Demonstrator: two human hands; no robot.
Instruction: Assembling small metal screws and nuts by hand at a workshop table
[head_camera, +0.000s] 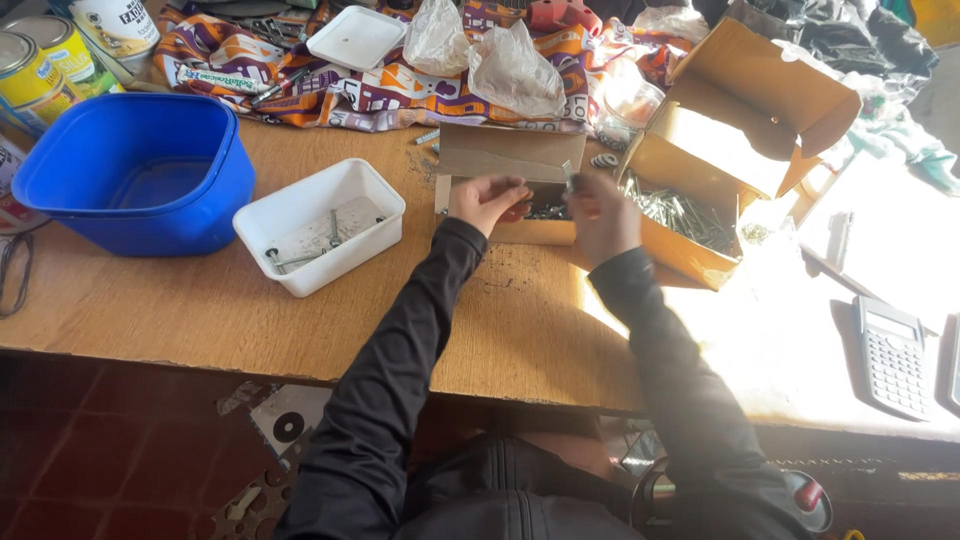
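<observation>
My left hand (487, 199) hovers over a small open cardboard box (500, 160) of metal hardware, fingers curled; whether it pinches anything I cannot tell. My right hand (603, 212) is just right of that box and holds a small metal bolt (568, 178) upright between its fingertips. To the right, a larger open cardboard box (700, 255) is filled with several long screws (675, 210). A white plastic tray (320, 226) left of my left hand holds a few bolts.
A blue plastic tub (140, 170) stands at the left, with paint cans (40, 70) behind it. Patterned cloth (330, 90), a white lid (356, 37) and clear bags (510, 70) lie at the back. A calculator (893, 355) rests at right. The table's front edge (300, 375) is near.
</observation>
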